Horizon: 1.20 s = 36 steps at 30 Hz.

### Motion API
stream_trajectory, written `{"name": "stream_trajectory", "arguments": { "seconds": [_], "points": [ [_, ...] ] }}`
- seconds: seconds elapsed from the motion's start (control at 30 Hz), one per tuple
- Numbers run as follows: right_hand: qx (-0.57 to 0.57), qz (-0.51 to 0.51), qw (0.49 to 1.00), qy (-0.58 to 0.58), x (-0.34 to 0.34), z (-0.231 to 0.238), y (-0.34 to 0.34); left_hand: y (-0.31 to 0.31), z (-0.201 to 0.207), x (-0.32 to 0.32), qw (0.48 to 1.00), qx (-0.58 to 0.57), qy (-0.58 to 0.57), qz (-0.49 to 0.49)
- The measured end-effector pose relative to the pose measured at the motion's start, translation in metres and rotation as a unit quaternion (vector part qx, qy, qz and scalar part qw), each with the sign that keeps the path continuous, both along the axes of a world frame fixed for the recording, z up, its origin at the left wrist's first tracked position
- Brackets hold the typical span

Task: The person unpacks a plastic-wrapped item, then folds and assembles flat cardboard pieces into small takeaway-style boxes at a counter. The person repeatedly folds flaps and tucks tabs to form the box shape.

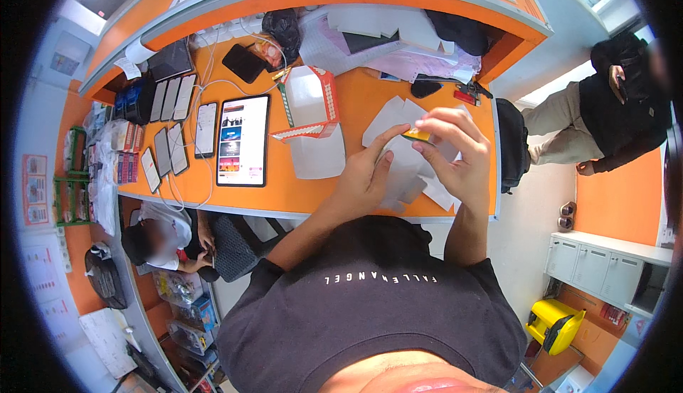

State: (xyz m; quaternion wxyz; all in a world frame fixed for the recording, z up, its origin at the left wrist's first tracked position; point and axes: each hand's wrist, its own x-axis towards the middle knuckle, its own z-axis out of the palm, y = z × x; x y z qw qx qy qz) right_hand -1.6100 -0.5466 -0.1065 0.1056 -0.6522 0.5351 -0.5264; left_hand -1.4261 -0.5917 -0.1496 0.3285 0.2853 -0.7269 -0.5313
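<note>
Over the right part of the orange desk, my right hand [459, 152] pinches a small flat yellow and green piece [417, 135] between thumb and fingers. It is too small for me to name its kind. My left hand [364, 177] is close beside it, with the index fingertip reaching the piece's left edge and the thumb bent below. Whether a sheet sits between those left fingers is hard to see. White paper sheets [388, 120] lie spread under both hands. To their left stands an open red-and-white carton [311, 98], its flaps folded out.
A lit tablet [243, 140] and several cabled phones [206, 130] cover the desk's left side. Papers [356, 51] fill the shelf behind. A seated person [167, 236] is at the left; another person [626, 101] stands right, past a black bag [512, 144].
</note>
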Motion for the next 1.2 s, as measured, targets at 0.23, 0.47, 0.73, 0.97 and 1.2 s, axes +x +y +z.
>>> {"name": "stream_trajectory", "arguments": {
  "seconds": [0.23,0.47,0.73,0.97,1.2],
  "points": [
    [-0.137,-0.045,0.982,0.118,0.006,-0.009,-0.005,-0.002,0.007,-0.002,0.993,0.081,0.085,-0.006],
    [-0.082,-0.131,0.986,-0.065,0.041,-0.04,0.009,-0.004,0.002,-0.008,0.992,-0.069,0.083,0.073],
    [-0.238,-0.065,0.934,-0.257,0.067,-0.072,-0.004,0.009,-0.006,-0.017,0.946,0.019,0.273,0.172],
    [-0.058,-0.075,0.974,-0.208,0.066,-0.071,0.006,0.005,-0.002,-0.011,0.956,0.015,0.267,0.119],
    [-0.014,-0.043,0.97,-0.241,0.057,-0.057,0.006,0.009,0.008,-0.003,0.969,0.003,0.194,0.153]
  ]
}}
